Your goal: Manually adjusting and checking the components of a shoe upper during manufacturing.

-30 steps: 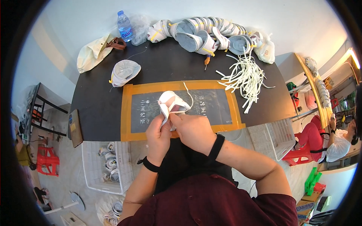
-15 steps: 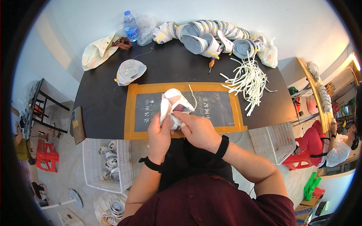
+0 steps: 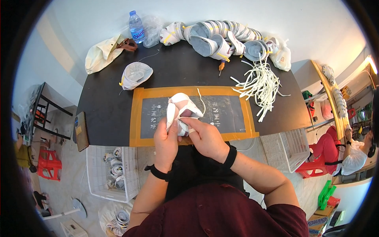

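In the head view, both hands meet at the near edge of the black table (image 3: 189, 75), over the orange-bordered dark mat (image 3: 233, 114). The left hand (image 3: 166, 142) pinches the left side of a white cup-shaped face mask (image 3: 179, 104), and the right hand (image 3: 207, 138) closes on its lower right part by the thin white strap (image 3: 202, 103). The mask stands just beyond the fingertips, long axis pointing away from the person, equally near both hands.

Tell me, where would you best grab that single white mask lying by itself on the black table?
Probably by the rim of the lone white mask, coming from above on its near side. It lies cup-opening up, so the edge stands free for fingers to pinch, and the table around it gives room.
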### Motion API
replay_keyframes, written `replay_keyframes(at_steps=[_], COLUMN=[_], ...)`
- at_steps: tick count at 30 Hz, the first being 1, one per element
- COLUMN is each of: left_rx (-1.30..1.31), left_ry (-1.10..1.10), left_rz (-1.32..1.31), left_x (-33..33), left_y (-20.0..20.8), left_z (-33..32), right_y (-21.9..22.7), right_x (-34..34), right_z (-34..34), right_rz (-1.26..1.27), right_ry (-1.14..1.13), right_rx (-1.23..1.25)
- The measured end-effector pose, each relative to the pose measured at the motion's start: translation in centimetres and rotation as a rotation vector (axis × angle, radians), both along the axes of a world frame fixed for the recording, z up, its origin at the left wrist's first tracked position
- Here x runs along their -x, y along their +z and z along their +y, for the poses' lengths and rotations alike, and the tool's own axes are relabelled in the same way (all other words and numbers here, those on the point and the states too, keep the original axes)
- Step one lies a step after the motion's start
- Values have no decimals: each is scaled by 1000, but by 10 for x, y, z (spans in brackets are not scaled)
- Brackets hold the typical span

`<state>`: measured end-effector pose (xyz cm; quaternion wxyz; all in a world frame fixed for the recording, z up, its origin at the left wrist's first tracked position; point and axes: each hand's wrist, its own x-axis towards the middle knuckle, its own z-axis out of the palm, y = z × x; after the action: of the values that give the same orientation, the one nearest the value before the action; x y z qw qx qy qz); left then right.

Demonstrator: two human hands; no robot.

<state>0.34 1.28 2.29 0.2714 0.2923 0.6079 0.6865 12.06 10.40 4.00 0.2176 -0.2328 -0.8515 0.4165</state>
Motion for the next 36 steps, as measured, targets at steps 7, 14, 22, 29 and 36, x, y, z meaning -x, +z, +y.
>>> replay_keyframes(at_steps=[7, 14, 22, 29, 36], left_rx=[-7, 41, -14, 74, -24], left_ry=[-32, -60, -68, -40, -173], left_rz=[41, 274, 415, 17, 1314], left_x=[5, 9, 5, 4, -14], left_y=[-8, -17, -8, -12, 37], left_z=[-2, -1, 0, -4, -14], right_y=[6, 20, 28, 73, 113], right_x=[5, 11, 21, -29, -26], right_z=[-5, -3, 7, -11, 21], right_rz=[-51, -110, -237, -365, 160], right_ry=[-39, -15, 79, 247, 294], right_rx=[-286, -389, -689, -583, -295])
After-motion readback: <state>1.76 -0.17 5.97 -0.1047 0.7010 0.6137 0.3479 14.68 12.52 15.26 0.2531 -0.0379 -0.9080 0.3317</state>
